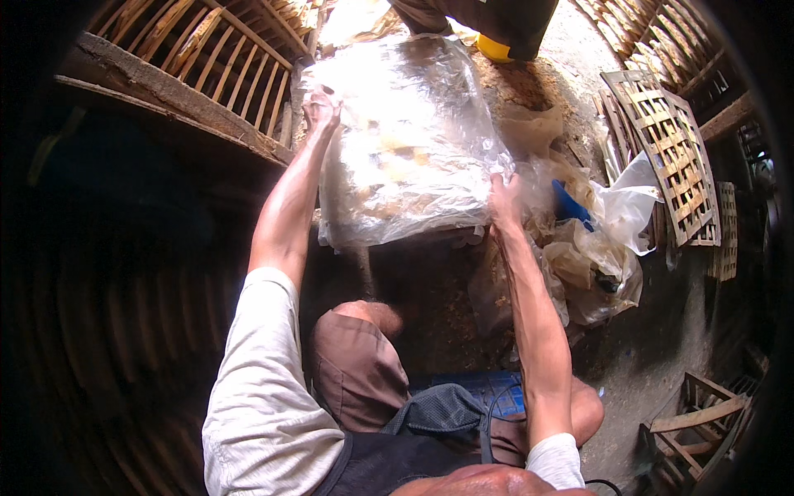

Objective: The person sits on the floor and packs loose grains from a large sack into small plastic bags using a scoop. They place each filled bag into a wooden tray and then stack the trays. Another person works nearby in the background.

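A wide clear plastic sheet (pixel 403 149) lies spread in front of me over a raised flat thing, its surface glaring white in the light. Yellowish shapes show faintly through it; what they are I cannot tell. At the sheet's far left edge, my left hand (pixel 322 106) has its fingers closed on the plastic. My right hand (pixel 506 197) grips the near right edge, where the film bunches up. The sheet's near edge hangs down above my bent knee.
Crumpled plastic bags (pixel 586 273) and a blue object (pixel 570 204) lie to the right. Woven bamboo panels (pixel 667 161) lean behind them. Slatted wooden racks (pixel 211 56) stand at left. Another person's dark-clothed leg (pixel 496 22) is beyond the sheet. A wooden frame (pixel 701 421) sits at lower right.
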{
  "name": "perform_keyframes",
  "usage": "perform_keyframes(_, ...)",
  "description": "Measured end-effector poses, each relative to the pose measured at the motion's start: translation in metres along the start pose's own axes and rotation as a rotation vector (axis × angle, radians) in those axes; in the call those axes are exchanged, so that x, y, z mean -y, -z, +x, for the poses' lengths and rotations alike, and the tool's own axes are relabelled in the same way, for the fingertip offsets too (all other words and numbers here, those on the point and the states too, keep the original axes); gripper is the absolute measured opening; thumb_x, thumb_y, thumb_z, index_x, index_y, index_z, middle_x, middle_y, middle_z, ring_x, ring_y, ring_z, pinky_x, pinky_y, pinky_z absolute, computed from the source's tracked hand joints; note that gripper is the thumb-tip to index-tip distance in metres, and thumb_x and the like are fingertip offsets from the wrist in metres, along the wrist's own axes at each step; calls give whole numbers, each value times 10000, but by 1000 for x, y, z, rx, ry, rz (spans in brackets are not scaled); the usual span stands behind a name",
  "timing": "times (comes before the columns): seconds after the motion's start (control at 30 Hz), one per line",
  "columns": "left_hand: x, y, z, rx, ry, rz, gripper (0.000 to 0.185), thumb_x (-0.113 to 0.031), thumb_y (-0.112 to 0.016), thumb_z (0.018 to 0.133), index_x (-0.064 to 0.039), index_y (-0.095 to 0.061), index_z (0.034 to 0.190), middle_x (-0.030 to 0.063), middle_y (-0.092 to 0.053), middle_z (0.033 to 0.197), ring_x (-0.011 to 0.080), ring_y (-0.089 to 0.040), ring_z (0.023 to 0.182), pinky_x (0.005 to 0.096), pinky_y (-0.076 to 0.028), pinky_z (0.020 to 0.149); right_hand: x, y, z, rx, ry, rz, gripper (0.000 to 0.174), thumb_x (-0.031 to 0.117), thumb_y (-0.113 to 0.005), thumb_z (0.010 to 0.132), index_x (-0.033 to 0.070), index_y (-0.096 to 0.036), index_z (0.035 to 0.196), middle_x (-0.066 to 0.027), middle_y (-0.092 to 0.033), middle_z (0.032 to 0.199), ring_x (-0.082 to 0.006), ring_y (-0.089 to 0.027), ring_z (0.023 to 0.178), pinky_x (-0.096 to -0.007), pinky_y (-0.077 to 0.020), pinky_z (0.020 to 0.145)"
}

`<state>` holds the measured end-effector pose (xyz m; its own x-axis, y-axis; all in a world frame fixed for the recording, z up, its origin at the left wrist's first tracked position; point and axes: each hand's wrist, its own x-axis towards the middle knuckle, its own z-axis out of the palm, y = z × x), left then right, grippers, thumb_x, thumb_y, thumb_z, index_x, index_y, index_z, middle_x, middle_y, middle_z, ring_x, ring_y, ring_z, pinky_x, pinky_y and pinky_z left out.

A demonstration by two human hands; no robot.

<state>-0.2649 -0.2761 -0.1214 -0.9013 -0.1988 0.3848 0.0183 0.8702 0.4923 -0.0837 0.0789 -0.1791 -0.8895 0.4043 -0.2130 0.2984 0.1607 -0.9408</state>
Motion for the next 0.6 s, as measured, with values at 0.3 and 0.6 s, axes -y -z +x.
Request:
perform_keyframes(0.3, -10, -1, -12, 386, -67, -39, 415, -210, -575, 762, -22, -591, 1132, 247, -627, 1051, 379, -611, 979, 439, -502, 843, -16, 15, -10, 159, -12, 158, 383, 176, -635, 869, -68, -505, 1134, -141, -652, 938, -157, -599, 766, -292, -487, 667)
perform_keyframes(0.6, -39, -2, -48, 334, -127, 430, 713, -484, -596, 836, -107, -416, 1413, 320, -329, 1430, 434, -316, 1346, 509, -315, 1080, -4, 9, -17, -44, 232, 37, 199, 164, -696, 819, 6, -581, 857, -38, -603, 765, -119, -545, 693, -277, -461, 640)
